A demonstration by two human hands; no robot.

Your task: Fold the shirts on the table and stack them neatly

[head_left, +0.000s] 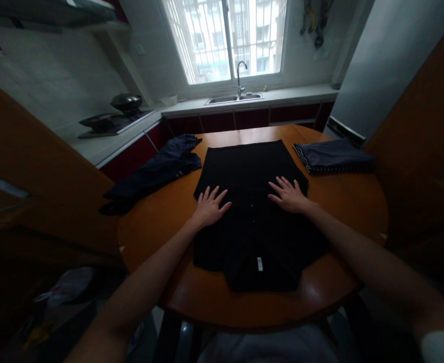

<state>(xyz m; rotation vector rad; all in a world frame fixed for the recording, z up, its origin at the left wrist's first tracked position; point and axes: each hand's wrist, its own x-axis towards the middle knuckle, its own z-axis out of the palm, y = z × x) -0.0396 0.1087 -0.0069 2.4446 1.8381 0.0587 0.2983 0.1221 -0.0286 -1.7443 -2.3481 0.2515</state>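
A black collared shirt (248,166) lies spread flat on the wooden table (150,237), its collar and white label (260,264) toward me and its hem toward the window. On the shirt's left side my left hand (209,207) rests flat with fingers spread. My right hand (289,195) lies likewise on the right side, fingers apart and palm down. Two tiny light spots, perhaps buttons, show along the shirt's middle. Neither hand grips anything.
Dark blue clothing (157,164) hangs over the table's left edge. A folded dark grey-blue cloth (333,155) sits at the right. Beyond stand a counter with a sink (234,99), a stove with a lidded pan (126,102), and a tall grey appliance (388,70).
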